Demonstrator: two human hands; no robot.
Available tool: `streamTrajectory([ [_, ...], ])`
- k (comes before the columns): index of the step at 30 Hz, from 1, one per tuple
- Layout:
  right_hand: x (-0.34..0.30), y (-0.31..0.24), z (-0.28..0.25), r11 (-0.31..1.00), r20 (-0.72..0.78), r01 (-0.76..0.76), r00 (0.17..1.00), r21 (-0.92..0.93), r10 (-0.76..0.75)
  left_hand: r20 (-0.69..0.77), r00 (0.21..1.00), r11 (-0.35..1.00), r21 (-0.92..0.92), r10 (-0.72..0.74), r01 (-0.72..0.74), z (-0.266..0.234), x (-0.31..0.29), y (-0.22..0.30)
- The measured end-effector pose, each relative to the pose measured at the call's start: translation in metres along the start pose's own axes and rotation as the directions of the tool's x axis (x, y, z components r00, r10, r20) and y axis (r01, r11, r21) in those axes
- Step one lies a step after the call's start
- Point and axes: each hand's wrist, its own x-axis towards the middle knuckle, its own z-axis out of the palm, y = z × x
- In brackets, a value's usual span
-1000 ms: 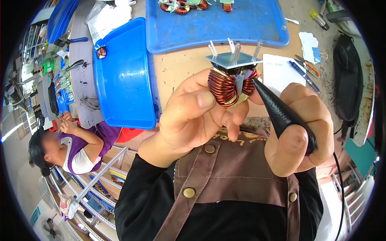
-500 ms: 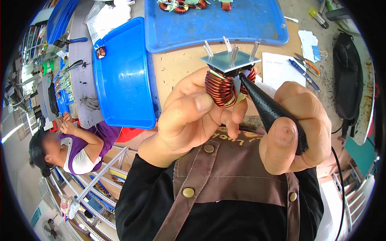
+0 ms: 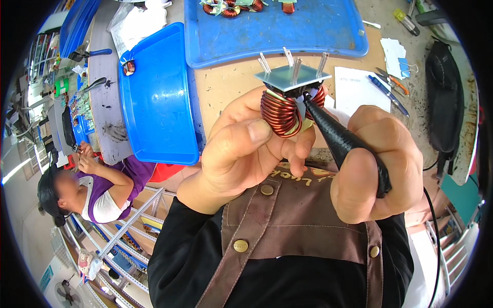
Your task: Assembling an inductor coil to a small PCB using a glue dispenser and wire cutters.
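Note:
My left hand (image 3: 239, 146) is closed round a copper-wound choke coil (image 3: 281, 114), the thumb pressing on the windings from the left. On top of the coil sits a pale green square plate (image 3: 292, 75) with several metal pins standing up from it. In my right hand (image 3: 382, 164) is a black cone-shaped glue bag (image 3: 336, 131), pinched between thumb and curled fingers. Its narrow tip meets the coil just under the plate, near the gap between the windings; exactly what it touches there is hard to see. What comes out of the tip, if anything, cannot be made out.
Left of my hands stands a blue tray (image 3: 159, 149) with one small coil (image 3: 128, 66) in its corner. A larger blue tray (image 3: 277, 49) with several coils lies beyond. Paper (image 3: 354, 84), a blue pen (image 3: 386, 95) and a black pouch (image 3: 442, 102) are right. Another person (image 3: 97, 179) works at left.
The coil and plate have shifted very slightly left, and the right thumb has turned a little on the glue bag. The bag's tip stays at the coil under the plate.

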Motion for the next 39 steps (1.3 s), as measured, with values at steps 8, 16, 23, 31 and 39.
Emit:
streamTrajectory([
  [8, -0.013, -0.001, -0.008, 0.978, -0.053, -0.122, 0.990, 0.172, 0.133, 0.128, 0.988, 0.994, -0.055, -0.089, 0.097, -0.008, 0.002, 0.008],
  [16, -0.006, 0.000, -0.005, 0.995, 0.061, 0.059, 0.996, 0.084, -0.065, 0.075, 0.994, 0.991, -0.099, -0.078, 0.086, -0.004, 0.000, 0.010],
  [23, -0.008, -0.001, -0.003, 0.997, 0.082, 0.042, 0.995, 0.062, -0.047, 0.143, 0.986, 0.974, -0.193, -0.090, 0.116, -0.009, -0.002, 0.008],
  [31, -0.010, 0.002, 0.001, 0.990, 0.068, 0.065, 0.995, 0.123, -0.074, 0.202, 0.979, 0.950, -0.306, 0.003, 0.060, -0.016, -0.004, 0.001],
  [39, -0.011, 0.003, -0.001, 0.989, 0.027, 0.095, 0.995, 0.116, -0.099, 0.276, 0.961, 0.935, -0.338, -0.008, 0.105, -0.018, 0.001, 0.000],
])
